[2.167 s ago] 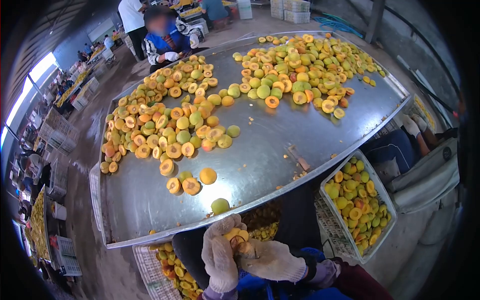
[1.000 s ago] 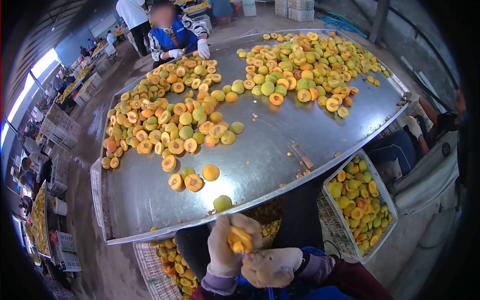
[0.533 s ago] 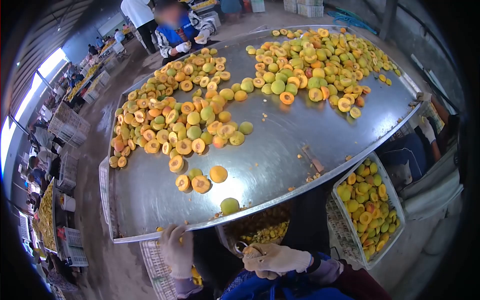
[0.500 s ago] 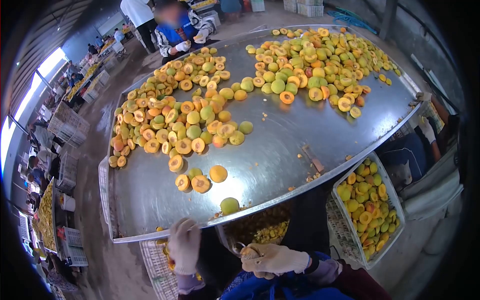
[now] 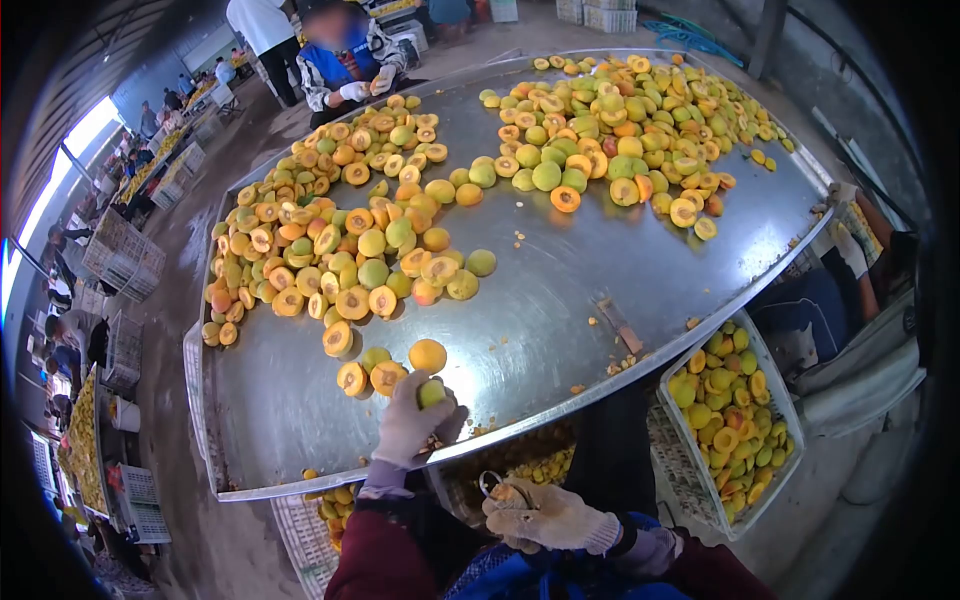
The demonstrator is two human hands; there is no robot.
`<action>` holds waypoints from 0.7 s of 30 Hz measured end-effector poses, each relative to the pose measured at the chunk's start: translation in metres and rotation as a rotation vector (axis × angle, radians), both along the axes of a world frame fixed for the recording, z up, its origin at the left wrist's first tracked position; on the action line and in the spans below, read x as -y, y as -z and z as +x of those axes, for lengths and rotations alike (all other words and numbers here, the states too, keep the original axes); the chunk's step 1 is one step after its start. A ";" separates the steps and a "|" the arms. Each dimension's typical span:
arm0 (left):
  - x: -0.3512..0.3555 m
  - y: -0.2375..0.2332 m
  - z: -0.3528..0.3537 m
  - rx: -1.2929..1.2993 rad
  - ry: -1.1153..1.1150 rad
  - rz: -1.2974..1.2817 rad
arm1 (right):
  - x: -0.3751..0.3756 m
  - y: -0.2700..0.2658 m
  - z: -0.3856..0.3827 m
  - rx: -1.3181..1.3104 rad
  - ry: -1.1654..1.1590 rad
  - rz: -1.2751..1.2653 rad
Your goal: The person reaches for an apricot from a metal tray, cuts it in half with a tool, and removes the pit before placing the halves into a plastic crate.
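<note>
My left hand (image 5: 405, 425), in a pale knit glove, is closed round a yellow-green peach (image 5: 432, 393) at the near edge of the metal table (image 5: 540, 340). Just beyond it lie a whole orange-yellow peach (image 5: 428, 355) and cut halves (image 5: 388, 377). My right hand (image 5: 555, 517), also gloved, is in front of my body, below the table edge. Its fingers are wrapped round a small tool with a curved metal loop (image 5: 489, 482); the rest of the tool is hidden in the glove.
Heaps of whole and halved peaches lie at the left (image 5: 340, 250) and far right (image 5: 640, 120). A short flat brown piece (image 5: 620, 325) rests near the front edge. A full crate (image 5: 790, 465) stands at my right, another crate (image 5: 300, 540) below left. A person (image 5: 345, 60) works across the table.
My left hand has moved forward from below the table edge and grasped the yellow-green peach there. The right hand stays nearly in place with the tool. The view has shifted slightly.
</note>
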State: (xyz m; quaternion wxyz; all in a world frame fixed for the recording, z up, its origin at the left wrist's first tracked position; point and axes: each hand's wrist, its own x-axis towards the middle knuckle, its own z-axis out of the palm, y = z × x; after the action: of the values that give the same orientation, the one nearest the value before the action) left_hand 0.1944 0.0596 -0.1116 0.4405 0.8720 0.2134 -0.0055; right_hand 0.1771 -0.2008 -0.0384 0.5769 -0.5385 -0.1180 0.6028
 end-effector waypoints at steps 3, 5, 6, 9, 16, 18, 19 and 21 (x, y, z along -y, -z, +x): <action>0.005 -0.009 -0.011 0.173 -0.165 -0.923 | -0.003 -0.026 0.009 0.126 0.030 -0.202; 0.039 -0.039 -0.027 0.243 -0.062 -0.949 | -0.008 -0.031 0.013 0.187 -0.017 -0.255; 0.052 -0.052 -0.033 0.245 -0.157 -1.180 | -0.010 -0.033 0.013 0.258 -0.067 -0.311; 0.068 -0.051 -0.054 0.277 -0.019 -1.347 | -0.013 -0.038 0.008 0.569 -0.102 -0.376; 0.101 -0.088 -0.072 0.383 -0.069 -0.988 | -0.009 -0.051 -0.005 0.712 -0.032 -0.370; 0.109 -0.092 -0.076 0.426 -0.110 -0.887 | -0.006 -0.047 -0.013 0.830 0.029 -0.306; 0.111 -0.095 -0.078 0.426 -0.107 -0.887 | -0.005 -0.023 -0.022 0.831 0.032 -0.306; 0.114 -0.100 -0.081 0.412 -0.111 -0.857 | -0.005 0.020 -0.033 0.927 0.070 0.004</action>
State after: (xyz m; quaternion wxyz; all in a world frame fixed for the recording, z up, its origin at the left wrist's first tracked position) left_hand 0.1132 -0.0542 -0.0113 0.7930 0.5821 0.1467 0.1034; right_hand 0.1445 -0.1957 -0.0581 0.4841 -0.7537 -0.3463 0.2786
